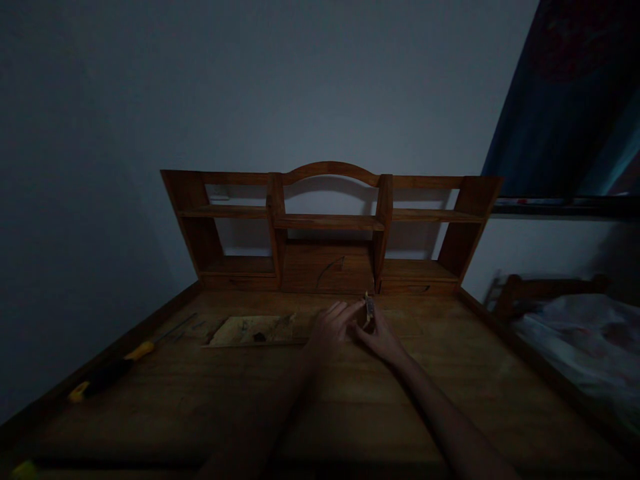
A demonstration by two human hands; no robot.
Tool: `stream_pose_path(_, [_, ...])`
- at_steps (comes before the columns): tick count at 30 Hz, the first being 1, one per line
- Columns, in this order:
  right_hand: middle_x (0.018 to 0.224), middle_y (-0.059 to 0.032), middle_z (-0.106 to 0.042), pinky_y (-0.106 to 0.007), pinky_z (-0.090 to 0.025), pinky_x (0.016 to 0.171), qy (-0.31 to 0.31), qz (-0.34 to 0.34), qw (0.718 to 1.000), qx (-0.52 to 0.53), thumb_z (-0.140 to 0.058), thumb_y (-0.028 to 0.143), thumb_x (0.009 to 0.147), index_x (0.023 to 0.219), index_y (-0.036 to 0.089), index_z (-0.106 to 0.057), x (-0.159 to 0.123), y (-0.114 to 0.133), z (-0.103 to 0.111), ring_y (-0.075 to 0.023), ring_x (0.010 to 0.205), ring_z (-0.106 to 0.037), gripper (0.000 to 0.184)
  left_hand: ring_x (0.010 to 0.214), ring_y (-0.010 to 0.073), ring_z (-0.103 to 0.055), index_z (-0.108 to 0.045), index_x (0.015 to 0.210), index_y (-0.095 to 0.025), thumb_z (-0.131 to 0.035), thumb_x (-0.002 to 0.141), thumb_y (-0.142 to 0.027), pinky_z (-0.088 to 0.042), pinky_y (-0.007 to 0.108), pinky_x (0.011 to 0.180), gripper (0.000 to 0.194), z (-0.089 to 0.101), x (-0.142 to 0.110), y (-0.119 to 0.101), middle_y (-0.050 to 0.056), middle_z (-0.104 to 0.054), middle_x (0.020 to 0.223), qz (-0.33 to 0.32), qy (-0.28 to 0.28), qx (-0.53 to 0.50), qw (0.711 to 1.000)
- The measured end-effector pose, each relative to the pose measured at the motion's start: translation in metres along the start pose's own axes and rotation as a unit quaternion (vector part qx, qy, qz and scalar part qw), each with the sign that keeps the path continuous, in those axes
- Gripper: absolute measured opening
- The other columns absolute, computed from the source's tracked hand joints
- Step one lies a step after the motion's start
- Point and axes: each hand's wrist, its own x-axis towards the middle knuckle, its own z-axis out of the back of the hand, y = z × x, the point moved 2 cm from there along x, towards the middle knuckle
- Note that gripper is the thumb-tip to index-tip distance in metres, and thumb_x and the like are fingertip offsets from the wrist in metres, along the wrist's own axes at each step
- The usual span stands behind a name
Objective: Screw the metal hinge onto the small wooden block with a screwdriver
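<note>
Over the middle of the wooden desktop, my right hand (384, 341) grips a small thin piece (369, 310), held upright between thumb and fingers. It has a dark face and pale, ragged edges; dim light hides its exact kind. My left hand (330, 328) comes in from the left, its fingers closed toward the piece and the fingertips touching its near side. Left of the hands lies a long pale torn patch (240, 330) in the desktop, with a dark hole in it. Part of its right end is behind my left hand.
A yellow-and-black screwdriver (113, 375) lies on the desktop's left side, with a few small thin bits (197, 325) near its tip. Behind stands a wooden shelf unit (330, 222) against the wall. To the right is a bed with pale plastic-like covering (575, 333).
</note>
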Motion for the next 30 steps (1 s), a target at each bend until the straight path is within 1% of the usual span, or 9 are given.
stream_pose_path(3, [0.131,-0.0096,-0.056,-0.043,-0.040,0.106,0.024,0.031,0.999,0.002,-0.060,0.029,0.085,0.132,0.024,-0.050,0.000,0.000,0.000,-0.0249,0.122,-0.053,0.048,0.109,0.0218,-0.058,-0.045,0.142,-0.028,-0.033,0.098,-0.016,-0.050,0.039,0.094,0.047,-0.001,0.001,-0.006,0.007,-0.062,0.115,-0.007,0.025,-0.021,0.999])
stream_pose_path(8, [0.120,-0.0078,-0.063,-0.042,-0.042,0.103,0.042,0.005,0.998,0.038,-0.051,0.032,0.093,0.124,0.024,-0.059,0.002,-0.001,-0.001,-0.0235,0.114,-0.057,0.033,0.118,0.0210,-0.057,-0.049,0.136,-0.022,-0.035,0.100,-0.017,-0.047,0.040,0.101,0.039,-0.011,0.001,-0.009,0.007,-0.061,0.127,-0.003,0.020,-0.050,0.999])
stream_pose_path(12, [0.116,-0.0071,-0.065,-0.041,-0.043,0.101,0.040,0.001,0.997,0.066,-0.055,0.034,0.091,0.120,0.023,-0.064,0.005,0.001,-0.001,-0.0235,0.110,-0.060,0.032,0.117,0.0203,-0.058,-0.050,0.134,-0.023,-0.036,0.101,-0.020,-0.048,0.040,0.101,0.036,-0.014,0.001,-0.006,0.006,-0.062,0.128,0.016,0.025,-0.054,0.998])
stream_pose_path(15, [0.115,-0.0056,-0.067,-0.040,-0.045,0.099,0.047,-0.023,0.995,0.090,-0.054,0.035,0.092,0.122,0.024,-0.064,0.006,0.003,-0.001,-0.0227,0.106,-0.062,0.033,0.117,0.0202,-0.059,-0.052,0.132,-0.023,-0.036,0.102,-0.022,-0.047,0.040,0.102,0.034,-0.015,0.000,-0.002,0.006,-0.062,0.127,0.031,0.011,-0.057,0.998])
stream_pose_path(19, [0.104,-0.0053,-0.071,-0.038,-0.052,0.087,0.045,-0.090,0.988,0.120,-0.055,0.044,0.091,0.116,0.021,-0.068,0.005,0.001,-0.002,-0.0232,0.096,-0.065,0.036,0.113,0.0187,-0.060,-0.056,0.125,-0.023,-0.037,0.102,-0.025,-0.047,0.038,0.101,0.030,-0.017,0.002,0.006,0.005,-0.064,0.122,0.069,-0.050,-0.077,0.993])
stream_pose_path(22, [0.091,-0.0058,-0.073,-0.037,-0.056,0.075,0.025,-0.165,0.973,0.158,-0.062,0.051,0.085,0.105,0.018,-0.072,0.004,-0.006,-0.003,-0.0246,0.084,-0.068,0.040,0.109,0.0173,-0.061,-0.059,0.117,-0.022,-0.038,0.102,-0.026,-0.048,0.035,0.098,0.026,-0.015,0.003,0.014,0.005,-0.065,0.116,0.125,-0.119,-0.102,0.980])
stream_pose_path(24, [0.089,-0.0074,-0.074,-0.038,-0.057,0.071,0.003,-0.208,0.961,0.185,-0.068,0.054,0.079,0.097,0.017,-0.074,0.004,-0.012,-0.003,-0.0260,0.081,-0.069,0.042,0.106,0.0172,-0.062,-0.060,0.112,-0.021,-0.040,0.101,-0.028,-0.050,0.033,0.094,0.024,-0.014,0.004,0.022,0.005,-0.066,0.112,0.159,-0.154,-0.115,0.968])
stream_pose_path(27, [0.093,-0.0109,-0.074,-0.039,-0.058,0.069,-0.029,-0.235,0.949,0.209,-0.072,0.056,0.075,0.093,0.016,-0.075,0.006,-0.021,-0.001,-0.0283,0.082,-0.070,0.044,0.099,0.0172,-0.065,-0.062,0.110,-0.020,-0.043,0.100,-0.030,-0.052,0.031,0.088,0.023,-0.015,0.003,0.034,0.006,-0.068,0.108,0.194,-0.182,-0.138,0.954])
stream_pose_path(30, [0.093,-0.0131,-0.074,-0.039,-0.059,0.066,-0.049,-0.247,0.942,0.221,-0.070,0.057,0.075,0.097,0.015,-0.074,0.007,-0.026,-0.001,-0.0288,0.080,-0.071,0.048,0.095,0.0170,-0.066,-0.062,0.113,-0.020,-0.046,0.098,-0.030,-0.053,0.031,0.085,0.024,-0.020,0.000,0.045,0.006,-0.069,0.107,0.223,-0.186,-0.167,0.942])
